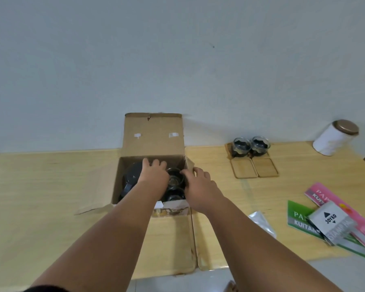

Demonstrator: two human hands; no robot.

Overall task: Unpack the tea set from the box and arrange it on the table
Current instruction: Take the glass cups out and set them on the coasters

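Glass cup (174, 176) and black teapot (132, 178) sit inside the open cardboard box (154, 133) on the pale wooden tabletop (51, 182), left hand (155, 172) spread loosely over them, right hand (200, 184) at the box's right wall with grip undeterminable, grey packet (331, 218) marked "JOYKO" nearby, white wall (177, 60) behind.

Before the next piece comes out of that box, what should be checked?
1. Lid out of the way: ok. The cardboard box has its flap standing upright at the back.
2. Hold on the glass cup inside the box: cannot tell. The left hand and right hand flank it, but any contact is hidden.
3. Cup free of the black teapot beside it: cannot tell.
4. Landing spot: ok. Two empty coasters lie in front of the two placed cups.
5. Route across the table from box to coasters: ok, nothing stands between them.
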